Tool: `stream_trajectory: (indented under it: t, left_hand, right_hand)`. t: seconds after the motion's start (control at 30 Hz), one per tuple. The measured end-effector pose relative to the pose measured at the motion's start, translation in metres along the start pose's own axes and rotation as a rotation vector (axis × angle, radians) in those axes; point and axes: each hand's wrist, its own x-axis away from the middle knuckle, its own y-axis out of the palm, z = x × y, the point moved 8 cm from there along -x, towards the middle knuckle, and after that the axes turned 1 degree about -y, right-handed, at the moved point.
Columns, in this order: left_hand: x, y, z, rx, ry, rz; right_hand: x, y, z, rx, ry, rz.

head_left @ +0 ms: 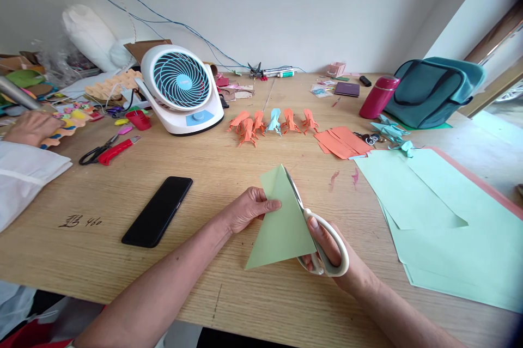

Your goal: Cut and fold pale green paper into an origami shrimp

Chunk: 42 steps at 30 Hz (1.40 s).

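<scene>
My left hand (pixel 254 208) pinches a piece of light green paper (pixel 280 228) by its left side, thumb on top, and holds it up over the table. Through the handle loops of a pair of white-handled scissors (pixel 327 239) go the fingers of my right hand (pixel 347 261). The scissor blades run along the paper's right edge, their tips near its top corner. Beyond my hands stand several small folded orange paper figures (pixel 247 131) and one light blue paper figure (pixel 274 120).
Green sheets (pixel 449 261) lie at right, near orange paper pieces (pixel 343 141), a pink bottle (pixel 379 97) and a teal bag (pixel 433 92). Leftward are a phone (pixel 157 212), a fan (pixel 182 86), a red utility knife (pixel 118 151) and black scissors (pixel 98 151). Another person's hand (pixel 32 130) reaches in.
</scene>
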Motion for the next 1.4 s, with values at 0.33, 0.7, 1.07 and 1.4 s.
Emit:
stream_trajectory:
  t: [0.33,0.7,1.07,1.4]
  left_hand:
    - [0.0001,0.0047,-0.0006,-0.019,0.004,-0.035]
    - [-0.0009,0.0081,-0.003,-0.003,0.016,-0.06]
    - [-0.0004,0.0065,-0.0047,-0.013,0.016,-0.057]
    - [0.0001,0.006,-0.0083,-0.036,-0.01,-0.04]
  right_hand:
    - [0.0009,-0.001,-0.0004,-0.024,0.028,0.008]
    - [-0.0001,-0.0012,0.0004,-0.03,0.024,0.022]
    - [0.0015,-0.0017,-0.0016,0.002,0.028,0.039]
    - [0.0009,-0.0015,-0.0041,0.009,-0.006,0.034]
